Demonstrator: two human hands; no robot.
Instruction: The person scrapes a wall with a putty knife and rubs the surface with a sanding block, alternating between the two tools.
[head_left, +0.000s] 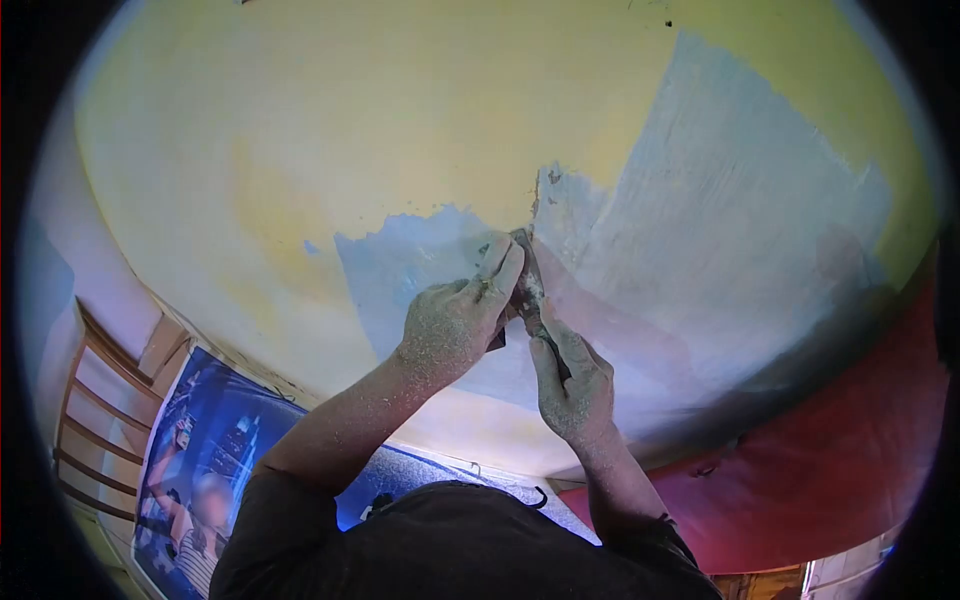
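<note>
A paint scraper (528,285) with a dusty blade is pressed against the wall (420,120), its blade pointing up. My right hand (578,390) is closed round its dark handle. From the left, my left hand (450,318) pinches the blade, fingers laid along it near the tip. Pale dust and flakes coat both hands and my left forearm. Yellow paint covers much of the wall. Around the scraper lies a bare bluish-grey patch (400,265) with ragged edges, and a larger grey patch (735,190) spreads to the right. The blade's edge is partly hidden by my left fingers.
A wooden ladder-like frame (100,410) stands at the far left. Beside it hangs or lies a blue printed sheet (215,470) with a picture of a person. Red sheeting (820,470) fills the lower right, below the wall.
</note>
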